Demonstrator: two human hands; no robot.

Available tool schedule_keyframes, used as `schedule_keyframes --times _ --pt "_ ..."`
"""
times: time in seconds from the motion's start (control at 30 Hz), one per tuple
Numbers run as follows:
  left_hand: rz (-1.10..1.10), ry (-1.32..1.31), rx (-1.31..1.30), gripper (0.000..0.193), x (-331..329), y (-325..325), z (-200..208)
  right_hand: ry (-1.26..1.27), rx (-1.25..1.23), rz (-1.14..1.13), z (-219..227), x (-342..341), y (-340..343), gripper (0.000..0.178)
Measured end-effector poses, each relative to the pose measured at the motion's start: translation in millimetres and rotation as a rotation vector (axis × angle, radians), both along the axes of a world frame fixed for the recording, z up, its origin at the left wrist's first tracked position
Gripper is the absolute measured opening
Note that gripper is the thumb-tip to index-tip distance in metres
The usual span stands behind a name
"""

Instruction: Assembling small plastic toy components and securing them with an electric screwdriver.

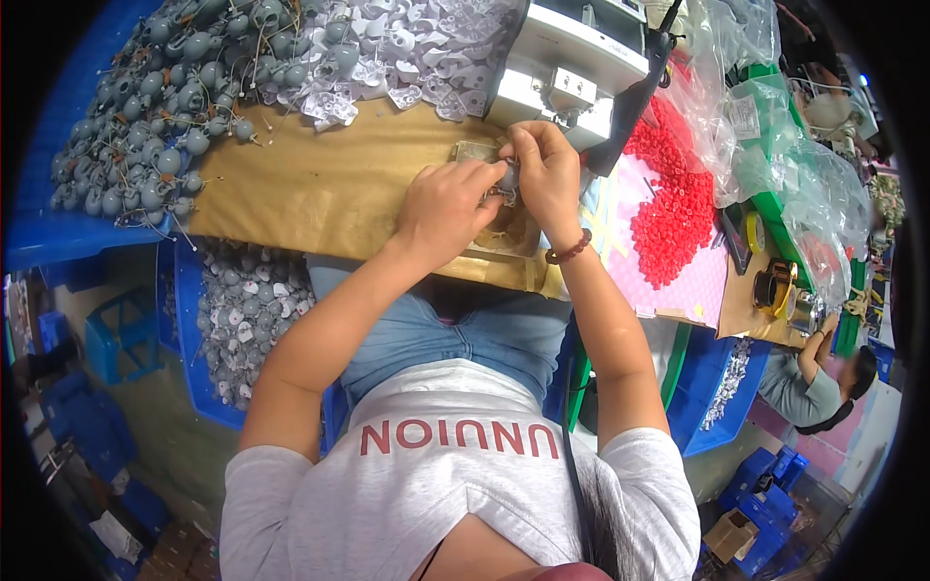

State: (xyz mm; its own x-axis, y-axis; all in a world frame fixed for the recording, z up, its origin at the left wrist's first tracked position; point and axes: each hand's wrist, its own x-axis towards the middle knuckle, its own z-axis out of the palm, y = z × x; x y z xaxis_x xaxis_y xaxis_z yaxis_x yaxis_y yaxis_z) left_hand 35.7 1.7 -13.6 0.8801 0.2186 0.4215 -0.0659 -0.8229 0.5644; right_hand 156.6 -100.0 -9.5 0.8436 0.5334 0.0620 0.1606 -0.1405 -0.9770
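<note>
Both hands meet above the brown-covered work table, in front of a white machine. Between the fingertips sits a small grey plastic part, mostly covered by the fingers. My left hand is closed with bent fingers against its left side. From the right, my right hand pinches the same part with thumb and fingers. A small clear block lies just behind the fingers. What detail the fingers work on is too small to make out.
At the far left lies a heap of round grey parts with wires. White plastic pieces are piled beside it. Small red parts spread over a pink sheet on the right. A blue crate of grey and white parts stands below the table.
</note>
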Motion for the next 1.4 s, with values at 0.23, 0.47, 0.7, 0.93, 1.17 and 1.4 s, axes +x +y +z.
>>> schedule_keyframes --times 0.23,0.47,0.7,0.93,1.17,1.4 --pt "0.014 -0.01 -0.007 0.034 -3 3 -2 -0.129 0.009 -0.05 -8 1 12 0.014" --pt "0.004 -0.051 -0.259 0.037 -37 0 -1 0.232 0.048 0.205 13 2 -20 0.024" --pt "0.471 -0.134 -0.99 0.042 -200 29 -41 0.329 0.099 0.261 -5 48 -76 0.024" --pt "1.296 0.102 -0.934 0.045 -363 132 -98 0.374 0.144 0.211 -15 82 -109 0.022" --pt "1.467 0.5 -0.113 0.053 -473 183 -172 0.029 -0.109 0.008 -10 111 -151 0.025" --pt "0.978 0.576 0.212 0.054 -369 210 -174 -0.084 -0.219 -0.082 -17 133 -177 0.024"
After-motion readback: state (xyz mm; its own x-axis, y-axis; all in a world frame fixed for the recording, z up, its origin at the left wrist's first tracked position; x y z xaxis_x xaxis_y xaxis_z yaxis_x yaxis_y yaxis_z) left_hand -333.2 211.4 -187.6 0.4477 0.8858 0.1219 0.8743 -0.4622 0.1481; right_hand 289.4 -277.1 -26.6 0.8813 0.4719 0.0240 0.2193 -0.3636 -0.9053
